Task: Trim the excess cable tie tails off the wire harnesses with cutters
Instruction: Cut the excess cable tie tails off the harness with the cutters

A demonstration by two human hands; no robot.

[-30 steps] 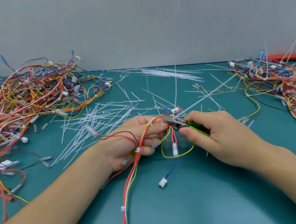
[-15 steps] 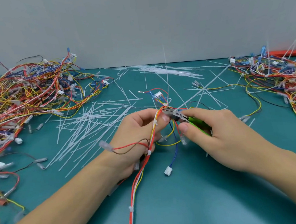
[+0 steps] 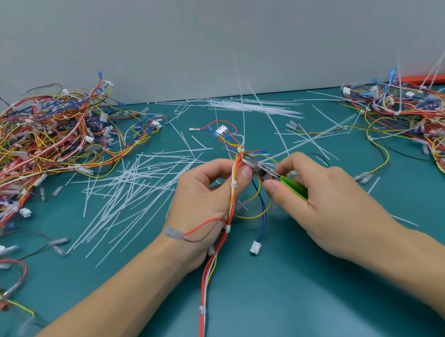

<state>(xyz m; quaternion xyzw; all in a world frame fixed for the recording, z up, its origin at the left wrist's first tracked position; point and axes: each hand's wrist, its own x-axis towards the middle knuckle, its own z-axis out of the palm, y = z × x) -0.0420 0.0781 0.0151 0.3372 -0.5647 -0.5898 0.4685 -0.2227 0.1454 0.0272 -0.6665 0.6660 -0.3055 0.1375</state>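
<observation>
Green mat [image 3: 257, 314], strewn with offcuts. Left hand [image 3: 206, 205] pinches limp harness [image 3: 234, 186]; right hand [image 3: 322, 202] clamps cutters [image 3: 265, 171]. Tail [image 3: 240, 98] looks stiff, light: grip near tie head.

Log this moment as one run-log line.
left hand: holds harness | right hand: grips cutters | cutter tips at tie with uncut tail | stage: trimming

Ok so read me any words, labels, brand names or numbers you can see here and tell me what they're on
None: no readable text anywhere in the head view.
Green-handled cutters: no brand or marking shows.
White connector on the held wire harness: no print visible.
Orange object at the far right edge: too small and blurred to tell.
</observation>
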